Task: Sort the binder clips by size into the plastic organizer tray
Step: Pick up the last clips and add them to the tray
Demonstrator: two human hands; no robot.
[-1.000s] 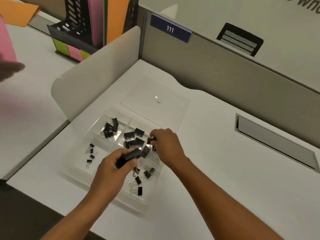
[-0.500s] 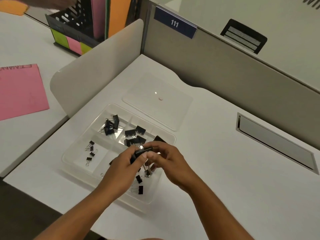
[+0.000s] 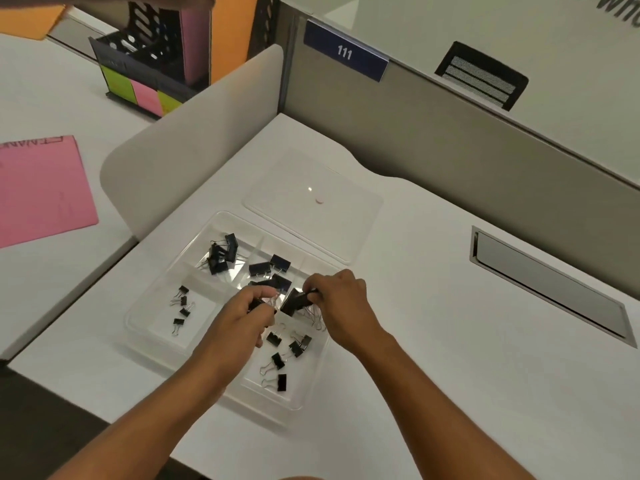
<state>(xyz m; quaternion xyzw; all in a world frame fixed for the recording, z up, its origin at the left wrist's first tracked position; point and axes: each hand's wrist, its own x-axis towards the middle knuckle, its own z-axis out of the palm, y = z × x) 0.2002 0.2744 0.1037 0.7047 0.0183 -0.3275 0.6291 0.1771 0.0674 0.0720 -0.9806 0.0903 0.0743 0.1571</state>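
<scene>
A clear plastic organizer tray (image 3: 145,320) lies on the white desk, divided into compartments. Tiny black binder clips (image 3: 181,306) sit in its left compartment, medium ones (image 3: 221,254) at the back left, larger ones (image 3: 270,266) at the back middle, and small ones (image 3: 287,351) at the front right. My right hand (image 3: 341,306) grips a large black binder clip (image 3: 294,301) over the tray's middle. My left hand (image 3: 242,320) pinches a smaller black clip (image 3: 257,304) right beside it. Wire handles tangle between the two.
The tray's clear lid (image 3: 311,202) lies flat just behind it. A curved white divider (image 3: 180,150) stands to the left, a grey partition (image 3: 450,140) behind. A pink folder (image 3: 38,188) and a black file holder (image 3: 145,64) sit on the neighbouring desk. A cable slot (image 3: 550,285) is at right.
Both hands, joined on the large clip half a second ago, have drawn slightly apart. The large clip now sits in my right hand and a smaller one in my left.
</scene>
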